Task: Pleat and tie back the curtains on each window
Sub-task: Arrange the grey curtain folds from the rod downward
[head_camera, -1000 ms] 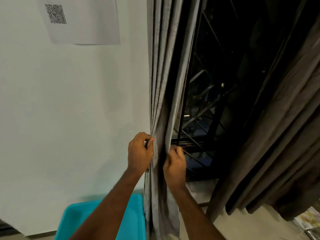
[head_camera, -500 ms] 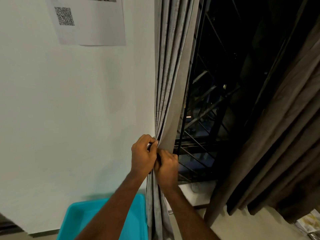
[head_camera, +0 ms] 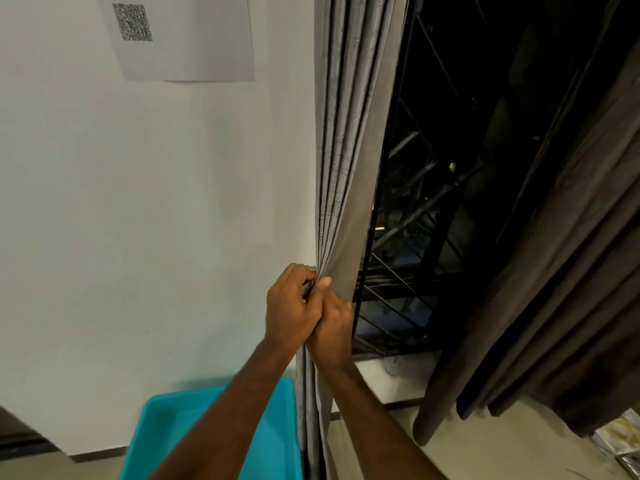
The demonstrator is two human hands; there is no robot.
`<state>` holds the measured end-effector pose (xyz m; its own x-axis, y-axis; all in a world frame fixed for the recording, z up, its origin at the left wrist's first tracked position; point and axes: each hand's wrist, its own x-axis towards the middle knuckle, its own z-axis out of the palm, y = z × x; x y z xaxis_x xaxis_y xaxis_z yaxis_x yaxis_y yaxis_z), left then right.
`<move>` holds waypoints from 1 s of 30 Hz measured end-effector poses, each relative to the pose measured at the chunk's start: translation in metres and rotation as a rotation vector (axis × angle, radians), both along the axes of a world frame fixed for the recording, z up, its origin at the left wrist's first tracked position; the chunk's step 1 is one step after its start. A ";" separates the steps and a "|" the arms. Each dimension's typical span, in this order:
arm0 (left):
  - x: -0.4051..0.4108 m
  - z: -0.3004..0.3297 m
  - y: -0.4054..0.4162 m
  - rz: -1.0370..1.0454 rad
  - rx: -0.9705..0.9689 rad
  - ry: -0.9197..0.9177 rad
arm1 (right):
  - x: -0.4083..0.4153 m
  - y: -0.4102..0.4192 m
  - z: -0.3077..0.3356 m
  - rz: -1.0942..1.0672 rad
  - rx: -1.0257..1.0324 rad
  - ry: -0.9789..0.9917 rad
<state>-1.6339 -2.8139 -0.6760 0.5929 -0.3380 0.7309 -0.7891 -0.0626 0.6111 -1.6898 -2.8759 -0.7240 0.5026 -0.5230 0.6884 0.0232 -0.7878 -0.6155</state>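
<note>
The grey curtain (head_camera: 349, 140) hangs in narrow upright pleats, gathered tight where the left hand (head_camera: 289, 304) and right hand (head_camera: 330, 327) pinch it together; below the hands it falls straight. Well to the right of the hands, a darker brown curtain (head_camera: 568, 271) hangs loose.

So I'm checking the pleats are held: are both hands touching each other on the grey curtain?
Touching. The head view shows the left hand pressed against the right hand, both gripping the gathered grey curtain.

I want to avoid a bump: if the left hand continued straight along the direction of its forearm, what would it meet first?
Probably the gathered grey curtain that the left hand already pinches, beside the right hand; the white wall seems close behind, though depth is unclear.
</note>
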 end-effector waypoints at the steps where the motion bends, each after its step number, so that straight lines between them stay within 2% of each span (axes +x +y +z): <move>1: 0.000 0.000 0.000 0.005 -0.003 0.012 | 0.000 -0.002 0.002 0.010 -0.032 -0.002; 5: 0.012 -0.003 0.002 0.062 -0.021 0.036 | -0.009 -0.018 -0.004 0.183 0.015 0.139; 10: 0.019 -0.006 0.003 0.133 -0.012 0.119 | -0.016 -0.066 -0.002 0.069 0.464 -0.068; 14: 0.012 -0.005 -0.004 0.155 -0.007 0.130 | -0.004 -0.102 0.010 0.224 0.651 0.037; 16: 0.010 -0.005 -0.007 0.168 0.005 0.132 | -0.003 -0.104 0.020 0.283 0.642 0.037; 20: 0.010 -0.005 -0.012 0.209 0.007 0.158 | 0.000 -0.103 0.017 0.193 0.559 -0.014; 25: 0.013 -0.006 -0.013 0.209 0.031 0.158 | -0.006 -0.106 0.003 0.104 0.477 -0.169; 28: 0.014 -0.006 -0.015 0.186 0.037 0.149 | -0.005 -0.113 0.008 0.236 0.573 -0.121; 30: 0.013 -0.006 -0.015 0.163 0.047 0.151 | -0.004 -0.124 0.019 0.391 0.745 -0.132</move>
